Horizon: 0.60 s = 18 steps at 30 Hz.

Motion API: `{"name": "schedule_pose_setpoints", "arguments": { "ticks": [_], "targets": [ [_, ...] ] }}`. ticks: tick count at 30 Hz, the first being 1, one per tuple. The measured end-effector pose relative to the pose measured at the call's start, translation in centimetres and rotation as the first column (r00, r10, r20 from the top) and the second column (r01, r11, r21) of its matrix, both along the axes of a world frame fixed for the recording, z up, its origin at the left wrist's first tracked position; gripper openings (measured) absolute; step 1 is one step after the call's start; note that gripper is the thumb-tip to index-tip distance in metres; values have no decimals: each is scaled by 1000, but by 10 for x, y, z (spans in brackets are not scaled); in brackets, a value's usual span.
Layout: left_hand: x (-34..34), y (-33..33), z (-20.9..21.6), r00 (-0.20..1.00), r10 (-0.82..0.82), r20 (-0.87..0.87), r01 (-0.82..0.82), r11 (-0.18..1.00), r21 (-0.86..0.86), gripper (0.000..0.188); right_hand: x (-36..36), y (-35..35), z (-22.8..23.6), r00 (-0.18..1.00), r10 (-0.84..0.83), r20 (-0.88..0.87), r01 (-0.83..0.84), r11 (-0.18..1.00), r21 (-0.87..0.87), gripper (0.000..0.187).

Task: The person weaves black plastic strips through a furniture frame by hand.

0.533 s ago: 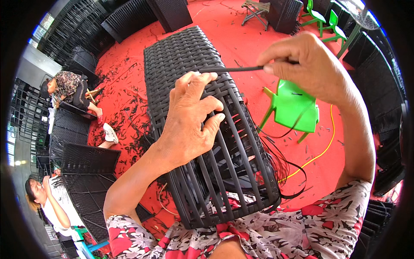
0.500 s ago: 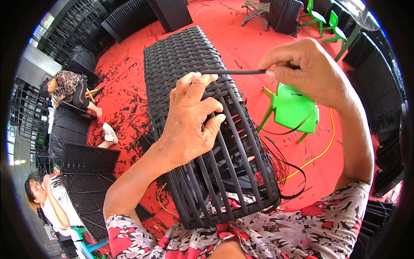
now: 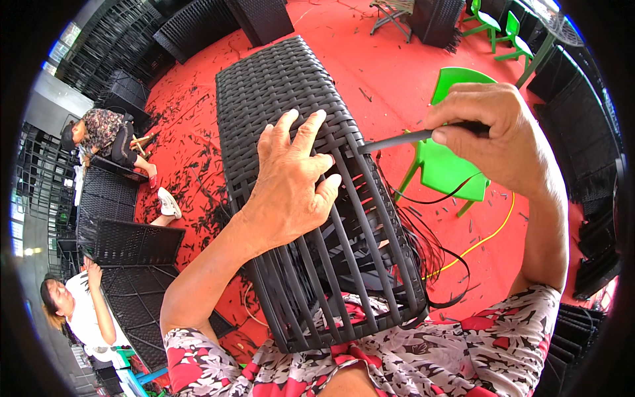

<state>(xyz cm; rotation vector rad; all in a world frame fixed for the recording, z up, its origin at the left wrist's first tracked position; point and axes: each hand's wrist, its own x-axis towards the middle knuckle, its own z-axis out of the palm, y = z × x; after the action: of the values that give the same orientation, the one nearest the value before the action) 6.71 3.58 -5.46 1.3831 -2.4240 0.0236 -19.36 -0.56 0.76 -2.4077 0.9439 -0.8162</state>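
A tall black woven plastic-rattan furniture frame (image 3: pixel 297 165) is propped on the person's lap, leaning away over the red floor (image 3: pixel 370 73). The left hand (image 3: pixel 291 185) is laid on its woven face with fingers spread and partly curled over the bare vertical strands. A flat black plastic weaving strip (image 3: pixel 397 140) is pinched in the closed right hand (image 3: pixel 493 135), drawn taut from the frame's edge. A green plastic chair (image 3: pixel 450 169) is seen just behind. Two other people are seated at the left.
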Motion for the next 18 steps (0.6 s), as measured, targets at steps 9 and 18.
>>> {"name": "schedule_pose_setpoints", "arguments": {
  "ticks": [9, 18],
  "targets": [
    [1, -6, -2, 995, -33, -90, 36, 999, 32, 23, 10, 10, -14, 995, 39, -90, -57, 979, -197, 6],
    [-4, -9, 6, 994, -34, -105, 47, 991, 126, 15, 21, 11, -26, 992, 63, -111, -83, 979, -184, 7]
  ]
}}
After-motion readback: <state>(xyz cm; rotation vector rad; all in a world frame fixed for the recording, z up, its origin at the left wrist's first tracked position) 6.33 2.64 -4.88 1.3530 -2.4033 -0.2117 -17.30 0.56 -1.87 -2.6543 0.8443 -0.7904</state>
